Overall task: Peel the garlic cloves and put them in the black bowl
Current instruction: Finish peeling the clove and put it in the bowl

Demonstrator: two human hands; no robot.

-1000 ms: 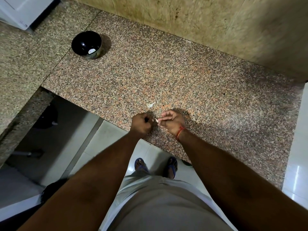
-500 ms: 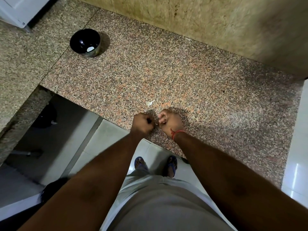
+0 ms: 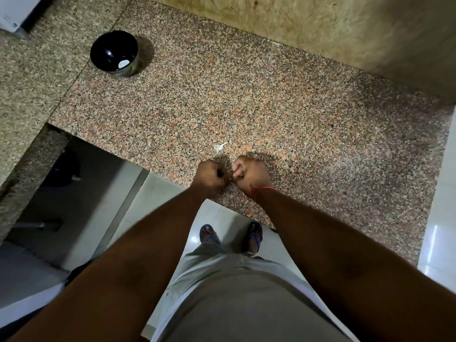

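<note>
My left hand [image 3: 211, 175] and my right hand [image 3: 249, 174] are curled into fists, knuckle to knuckle, above the front edge of the granite counter [image 3: 271, 114]. Between their fingertips they pinch a small garlic clove [image 3: 231, 178], of which only a pale sliver shows. The black bowl [image 3: 108, 49] stands at the far left of the counter, well away from both hands, with one white peeled clove [image 3: 123, 63] inside. A white scrap of garlic skin [image 3: 220, 147] lies on the counter just beyond my hands.
A tan wall [image 3: 320, 28] backs the counter. A second granite slab [image 3: 27, 77] adjoins on the left, with a white appliance corner [image 3: 12, 11] behind it. White tiles [image 3: 441, 193] border the right side. Below the edge are the floor and my sandalled feet [image 3: 232, 235].
My right hand's fingers, stretched out a second ago, have curled in, and the two hands have drawn closer together around the clove. The bowl and the skin scrap stay put.
</note>
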